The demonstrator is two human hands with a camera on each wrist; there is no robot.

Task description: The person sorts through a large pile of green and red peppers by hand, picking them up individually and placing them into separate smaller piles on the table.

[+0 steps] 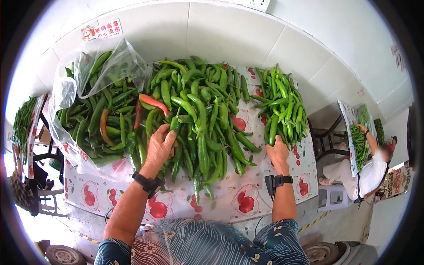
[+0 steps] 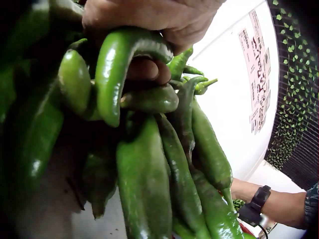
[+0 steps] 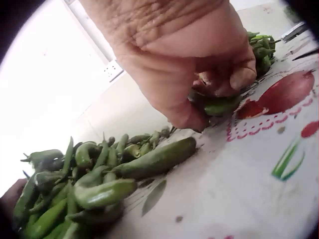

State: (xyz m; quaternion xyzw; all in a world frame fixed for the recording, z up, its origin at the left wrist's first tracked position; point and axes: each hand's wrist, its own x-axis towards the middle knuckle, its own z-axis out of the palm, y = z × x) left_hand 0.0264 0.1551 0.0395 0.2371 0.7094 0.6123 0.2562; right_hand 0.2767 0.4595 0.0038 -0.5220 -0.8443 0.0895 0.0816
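Note:
My left hand (image 1: 160,148) grips a curved green chili pepper (image 2: 110,74) at the near left side of the large middle heap of green chili peppers (image 1: 201,110). In the left wrist view, more peppers hang and lie close below the fingers. On the right, my right hand (image 1: 278,154) pinches another green pepper (image 3: 222,105) at the near end of a smaller pile of slender peppers (image 1: 285,99). Its fingers cover much of that pepper in the right wrist view. A red pepper (image 1: 153,103) lies just beyond my left hand.
An opened clear plastic bag (image 1: 110,66) with many peppers takes up the table's left end. The table is covered by a fruit-print cloth (image 1: 221,203), against a tiled wall (image 1: 229,35). At far right a person (image 1: 371,172) sits sorting peppers at another table.

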